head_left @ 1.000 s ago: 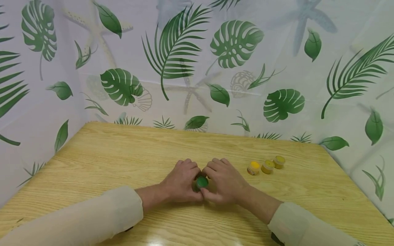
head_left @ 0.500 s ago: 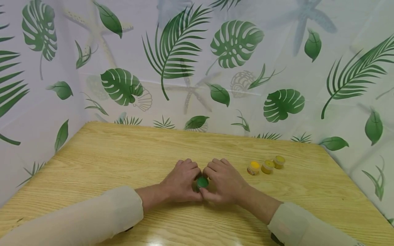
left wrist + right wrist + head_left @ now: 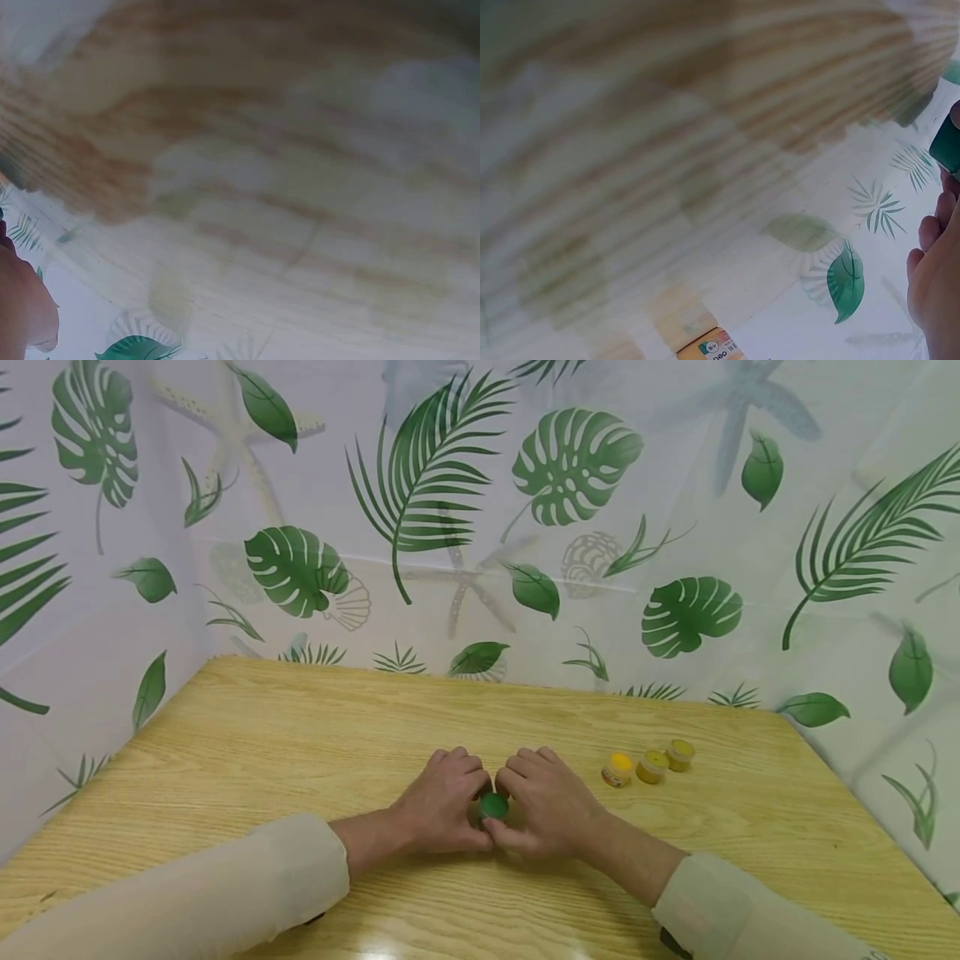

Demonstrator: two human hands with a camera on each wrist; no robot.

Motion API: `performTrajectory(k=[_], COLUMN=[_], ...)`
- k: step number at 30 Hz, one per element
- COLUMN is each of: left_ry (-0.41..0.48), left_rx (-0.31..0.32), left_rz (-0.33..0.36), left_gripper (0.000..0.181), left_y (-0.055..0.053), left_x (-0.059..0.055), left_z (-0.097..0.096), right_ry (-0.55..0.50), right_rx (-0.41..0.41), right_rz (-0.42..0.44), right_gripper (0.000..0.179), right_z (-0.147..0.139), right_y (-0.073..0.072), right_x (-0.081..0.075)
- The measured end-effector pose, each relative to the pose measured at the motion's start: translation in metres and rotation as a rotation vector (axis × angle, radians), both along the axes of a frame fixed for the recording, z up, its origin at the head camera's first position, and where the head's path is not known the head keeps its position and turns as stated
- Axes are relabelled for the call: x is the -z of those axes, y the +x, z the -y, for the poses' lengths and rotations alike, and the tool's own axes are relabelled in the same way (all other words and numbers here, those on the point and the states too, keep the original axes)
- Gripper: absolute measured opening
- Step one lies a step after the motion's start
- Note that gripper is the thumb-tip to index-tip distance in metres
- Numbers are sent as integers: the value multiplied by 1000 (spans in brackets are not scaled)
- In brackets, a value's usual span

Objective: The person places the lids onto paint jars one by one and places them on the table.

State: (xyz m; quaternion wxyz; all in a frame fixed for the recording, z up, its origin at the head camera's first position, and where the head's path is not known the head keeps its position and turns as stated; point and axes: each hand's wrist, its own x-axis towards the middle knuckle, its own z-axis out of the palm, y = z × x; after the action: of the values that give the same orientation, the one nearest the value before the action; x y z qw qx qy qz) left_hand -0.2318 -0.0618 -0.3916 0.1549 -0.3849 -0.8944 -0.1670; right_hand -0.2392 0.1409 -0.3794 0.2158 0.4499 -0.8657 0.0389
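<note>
A small round jar with a green top (image 3: 494, 808) is held between both hands near the middle of the table. From the left, the left hand (image 3: 442, 803) grips it with bent fingers, its thumb reaching along the near side. Opposite, the right hand (image 3: 551, 802) curls its fingers about the jar, and its thumb lies at the jar's near edge. The thumb tips meet in front. In the right wrist view the jar's green side (image 3: 946, 146) shows at the right edge. Only part of the left hand (image 3: 26, 304) appears in the left wrist view.
Three more small jars stand to the right: one with a bright yellow top (image 3: 618, 769) and two with olive-yellow tops, a middle jar (image 3: 652, 767) and a far jar (image 3: 680, 756). The wood-grain table (image 3: 300, 727) meets a leaf-printed cloth (image 3: 450, 635) at its back and sides.
The green top has shifted very slightly toward the person between the fingers. Both hands and the other jars keep their places.
</note>
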Motion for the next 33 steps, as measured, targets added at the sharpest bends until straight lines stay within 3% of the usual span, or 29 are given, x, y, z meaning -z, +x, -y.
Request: performTrajectory(k=[7, 17, 25, 33], left_ry=[-20, 4, 7, 39], left_rx=[-2, 38, 18, 26], left_rz=[7, -5, -54, -70], left_gripper=[35, 36, 37, 32], left_y=[-1, -1, -1, -1], left_x=[0, 1, 2, 1], left_z=[0, 0, 0, 1], right_ry=[3, -7, -17, -21], right_rx=[16, 21, 0, -24], right_rz=[18, 3, 35, 22], right_gripper=[33, 52, 32, 27], right_z=[0, 1, 0, -1], right_y=[1, 1, 1, 0], right_x=[0, 0, -2, -1])
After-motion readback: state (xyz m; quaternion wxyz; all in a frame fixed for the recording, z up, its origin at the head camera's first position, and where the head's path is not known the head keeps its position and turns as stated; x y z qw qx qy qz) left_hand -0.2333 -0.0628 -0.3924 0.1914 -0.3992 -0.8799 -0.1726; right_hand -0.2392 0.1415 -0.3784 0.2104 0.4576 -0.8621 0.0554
